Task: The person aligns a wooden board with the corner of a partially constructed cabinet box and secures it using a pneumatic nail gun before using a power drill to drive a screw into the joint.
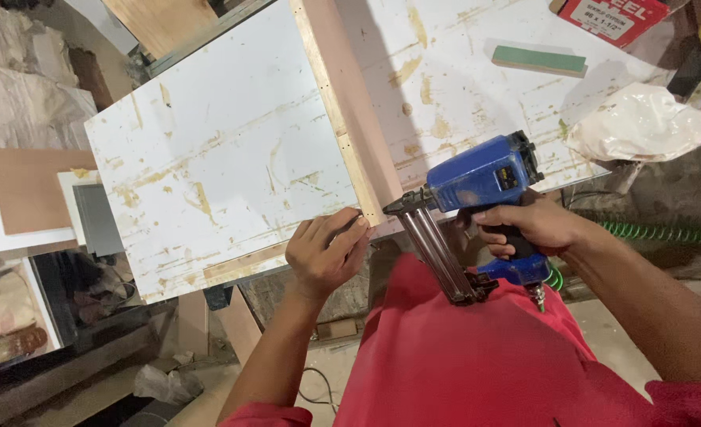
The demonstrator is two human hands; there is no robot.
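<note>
At the board's near corner my left hand [324, 255] pinches the pink strip [350, 103] just beside the nose of the blue nailer [477, 190] gripped in my right hand [524, 225], so a stray nail could catch my fingers [349, 229].

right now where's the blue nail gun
In the head view the blue nail gun is right of centre, gripped by the right hand, its nose at the near end of the wooden strip on the white panel.
</note>
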